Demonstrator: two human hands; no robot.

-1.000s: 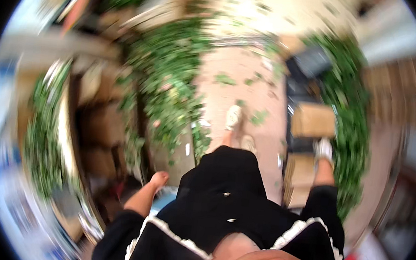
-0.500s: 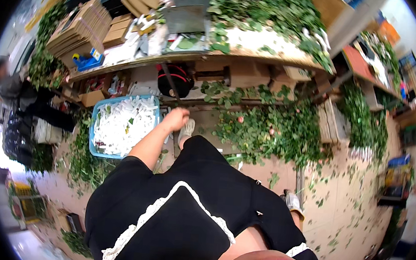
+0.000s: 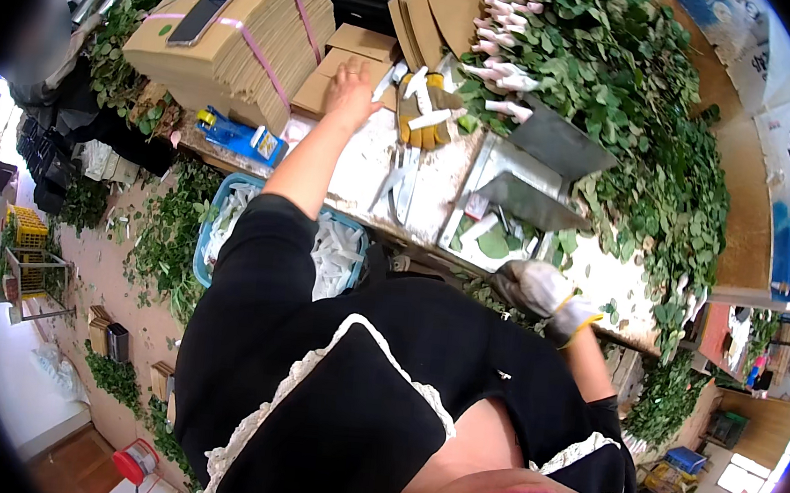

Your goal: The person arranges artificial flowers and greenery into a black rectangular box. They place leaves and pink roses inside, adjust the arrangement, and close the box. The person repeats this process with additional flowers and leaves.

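Observation:
My bare left hand reaches over the bench with its fingers stretched out. It lies against a small stack of folded brown cardboard; I see nothing gripped in it. At the bench's front edge, my right hand wears a grey-white work glove with a yellow cuff. Its fingers are curled, and whatever they hold, if anything, is hidden. A yellow and grey work glove rests on the bench beside the cardboard, white pieces lying over it. Scissors lie nearer me.
A strapped cardboard stack bears a phone. A metal frame with upright plates stands before piled leafy stems with pale wrapped heads. Below the bench edge is a blue basket of white pieces. A person is at far left.
My left hand has risen from beside the basket to the cardboard on the bench. My gloved right hand has come into view. The bench now appears much closer.

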